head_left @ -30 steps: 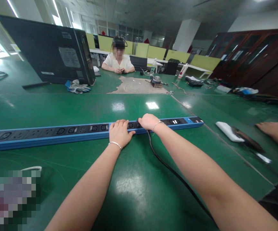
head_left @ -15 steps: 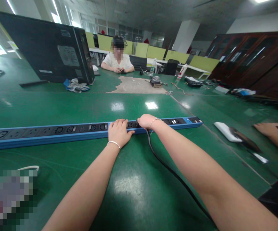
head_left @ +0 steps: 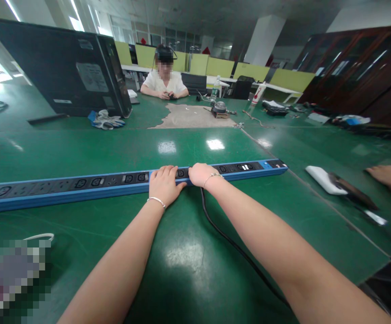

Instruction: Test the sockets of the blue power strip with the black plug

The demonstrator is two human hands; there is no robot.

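A long blue power strip (head_left: pixel 94 191) with a row of black sockets runs across the green table in front of me. My left hand (head_left: pixel 163 184) grips it near the middle, fingers over the top and thumb along the near side. Just to the right, my right hand (head_left: pixel 202 174) is closed around the plug end of a black power cord (head_left: pixel 223 234), down against the sockets. My fingers hide most of the plug, so how deep it sits I cannot tell. The cord trails from under my right hand toward the near edge.
A black computer case (head_left: pixel 63 76) and gloves (head_left: pixel 106 119) are at the back left. Across the table sits a person (head_left: pixel 164 83). At right are a white object (head_left: pixel 324 180) and another person's hand (head_left: pixel 389 177). A blurred-out item (head_left: pixel 13 274) lies front left.
My right hand has shifted slightly left and lower with the cord, and a socket right of it now shows. The left hand keeps its hold. The view has turned slightly.
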